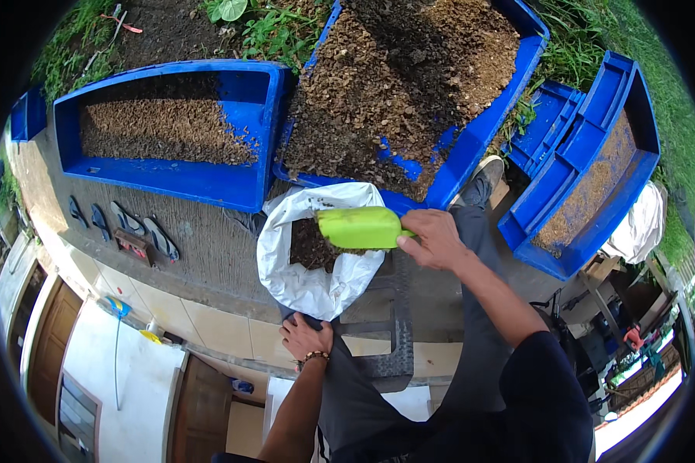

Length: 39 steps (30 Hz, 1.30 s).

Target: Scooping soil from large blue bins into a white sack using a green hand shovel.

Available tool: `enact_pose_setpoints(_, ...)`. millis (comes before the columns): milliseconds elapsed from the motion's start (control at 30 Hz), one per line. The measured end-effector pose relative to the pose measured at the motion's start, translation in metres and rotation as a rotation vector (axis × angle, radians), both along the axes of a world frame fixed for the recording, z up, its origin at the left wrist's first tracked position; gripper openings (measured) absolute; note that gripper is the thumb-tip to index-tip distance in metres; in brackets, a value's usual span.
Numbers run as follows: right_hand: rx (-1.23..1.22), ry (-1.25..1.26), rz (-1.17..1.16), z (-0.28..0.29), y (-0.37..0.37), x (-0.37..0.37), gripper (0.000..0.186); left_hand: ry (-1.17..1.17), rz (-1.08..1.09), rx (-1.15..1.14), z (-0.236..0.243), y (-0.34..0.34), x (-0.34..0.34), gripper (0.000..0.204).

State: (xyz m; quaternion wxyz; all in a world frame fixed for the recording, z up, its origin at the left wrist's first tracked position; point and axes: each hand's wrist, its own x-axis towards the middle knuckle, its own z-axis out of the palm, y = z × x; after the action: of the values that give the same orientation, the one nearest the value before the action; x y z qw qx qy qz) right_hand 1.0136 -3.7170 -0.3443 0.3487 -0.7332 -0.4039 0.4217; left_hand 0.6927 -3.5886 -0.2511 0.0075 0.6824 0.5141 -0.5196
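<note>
In my right hand [437,239] is the handle of a lime-green scoop [357,227], its fingers closed round it. The scoop is tilted over the mouth of a white sack [274,258], so I cannot see what is inside it. Dark, crumbly soil-like material [310,245] shows within the sack, whose rim is folded outward. Resting on my left knee just below the sack, my left hand [306,338] holds nothing, fingers laid over the trouser cloth. A beaded bracelet circles that wrist.
Beyond the sack stands a large blue tray [459,181] heaped with brown and dark material. Another blue tray [170,174] lies left, and a divided one [567,258] right. Sandals [161,238] line the concrete at left. A dark crate-like frame [400,339] sits between my legs.
</note>
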Motion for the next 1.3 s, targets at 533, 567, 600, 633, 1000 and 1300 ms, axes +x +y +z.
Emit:
enact_pose_setpoints(533, -0.390, 0.475, -0.958, -0.060, -0.044, -0.053, 0.015, 0.005, -0.016, -0.011, -0.004, -0.001, 0.005, 0.057)
enact_pose_setpoints(567, -0.602, 0.958, -1.175, -0.077, -0.051, -0.052, 0.019, 0.018, -0.014, -0.008, -0.004, -0.001, 0.006, 0.057)
enact_pose_setpoints(600, -0.599, 0.956, -1.178, -0.092, -0.054, -0.053, 0.019, 0.033, -0.011, -0.005, -0.004, -0.002, 0.006, 0.058)
enact_pose_setpoints(633, -0.710, 1.083, -1.138, -0.105, -0.056, -0.053, 0.023, 0.018, -0.015, 0.000, -0.005, -0.002, 0.006, 0.060)
enact_pose_setpoints(1000, -0.645, 0.512, -1.286, -0.252, 0.055, 0.080, 0.027, 0.015, -0.027, -0.004, -0.007, -0.001, 0.010, 0.063)
enact_pose_setpoints(1300, -0.418, 0.339, -1.191, -0.254, 0.050, 0.170, 0.027, 0.048, -0.015, -0.030, -0.007, 0.000, 0.017, 0.064)
